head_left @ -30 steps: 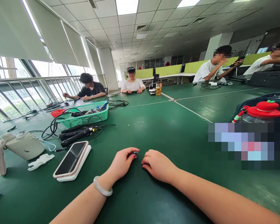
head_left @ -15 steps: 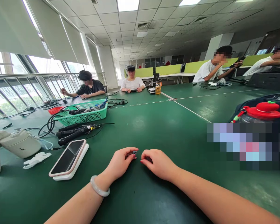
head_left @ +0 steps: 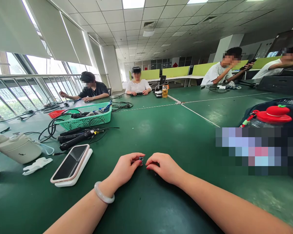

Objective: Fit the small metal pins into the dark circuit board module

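My left hand [head_left: 126, 168], with a pale bangle on the wrist, rests on the green table [head_left: 161, 130] and pinches a tiny dark blue-grey piece [head_left: 141, 159] between its fingertips. My right hand [head_left: 164, 167] lies curled just to the right of it, fingertips tucked under and almost touching the piece. Whatever may be under the right fingers is hidden.
A phone on a white pad [head_left: 72, 165] lies to the left, with black cables and tools [head_left: 75, 136], a green basket [head_left: 86, 118] and a cream pouch [head_left: 16, 148]. A red-capped bottle [head_left: 271, 118] stands at the right. Several people sit at the far side.
My hands have drawn slightly closer together and the right fingertips have moved toward the small piece. The view has drifted a little to the right.
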`<move>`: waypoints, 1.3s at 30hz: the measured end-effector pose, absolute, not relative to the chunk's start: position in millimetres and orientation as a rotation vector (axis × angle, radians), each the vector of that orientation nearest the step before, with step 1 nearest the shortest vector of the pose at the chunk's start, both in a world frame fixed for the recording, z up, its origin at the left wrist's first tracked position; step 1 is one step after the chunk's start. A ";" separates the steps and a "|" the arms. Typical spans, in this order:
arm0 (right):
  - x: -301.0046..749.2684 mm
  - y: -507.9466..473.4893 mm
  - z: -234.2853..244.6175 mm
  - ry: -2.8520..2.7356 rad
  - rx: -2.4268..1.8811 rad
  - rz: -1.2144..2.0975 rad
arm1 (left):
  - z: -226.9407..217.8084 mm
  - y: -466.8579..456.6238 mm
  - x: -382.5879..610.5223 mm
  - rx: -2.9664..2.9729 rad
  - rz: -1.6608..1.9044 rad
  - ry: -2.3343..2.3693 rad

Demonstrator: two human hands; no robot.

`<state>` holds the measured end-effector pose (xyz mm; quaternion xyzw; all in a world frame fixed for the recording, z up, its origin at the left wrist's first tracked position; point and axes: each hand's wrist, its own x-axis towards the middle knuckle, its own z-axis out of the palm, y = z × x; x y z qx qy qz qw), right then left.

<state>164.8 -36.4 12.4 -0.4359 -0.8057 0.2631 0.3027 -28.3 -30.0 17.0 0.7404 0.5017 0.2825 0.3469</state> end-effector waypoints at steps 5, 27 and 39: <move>164.6 -37.8 13.7 -2.011 -1.203 0.881 | 17.4 -30.4 -28.6 2.037 0.713 1.341; 159.6 -37.3 11.3 -1.780 -1.137 1.122 | 25.8 -38.1 -22.4 2.002 0.778 1.221; 160.6 -38.0 10.7 -1.769 -1.118 1.118 | 25.7 -39.1 -21.9 1.984 0.785 1.141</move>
